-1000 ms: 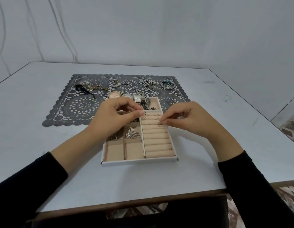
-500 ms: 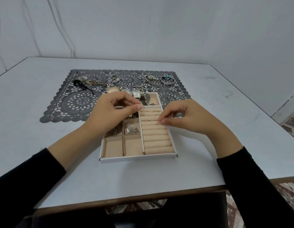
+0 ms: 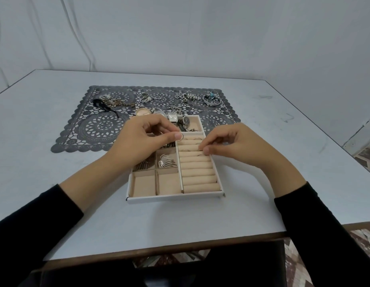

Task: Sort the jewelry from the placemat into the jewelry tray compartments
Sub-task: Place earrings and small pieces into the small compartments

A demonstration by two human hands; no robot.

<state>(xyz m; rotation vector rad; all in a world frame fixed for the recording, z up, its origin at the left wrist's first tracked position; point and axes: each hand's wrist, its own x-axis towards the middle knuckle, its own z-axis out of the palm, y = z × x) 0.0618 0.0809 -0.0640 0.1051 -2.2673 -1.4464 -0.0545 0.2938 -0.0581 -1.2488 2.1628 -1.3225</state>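
The beige jewelry tray (image 3: 175,197) lies on the table, its far end on the dark lace placemat (image 3: 97,129). My left hand (image 3: 144,142) hovers over the tray's left compartments and pinches a thin ring (image 3: 179,136) between thumb and forefinger. My right hand (image 3: 231,145) rests at the ring rolls (image 3: 198,172), fingertips pinched on a ring pressed into a slot. A few rings sit in the upper rolls. Two silver fan-shaped pieces (image 3: 166,161) lie in middle compartments. Watches (image 3: 172,117), chains, a pearl piece (image 3: 189,97) and a bangle (image 3: 212,100) lie on the mat.
The white table (image 3: 262,162) ends close to me at a brown front edge, and its right edge runs beside a patterned floor. A grey wall stands behind. A black tasselled piece (image 3: 102,105) lies at the mat's left.
The view has tilted slightly. My left hand has kept the ring and stayed over the tray; my right fingertips have shifted a little down the ring rolls.
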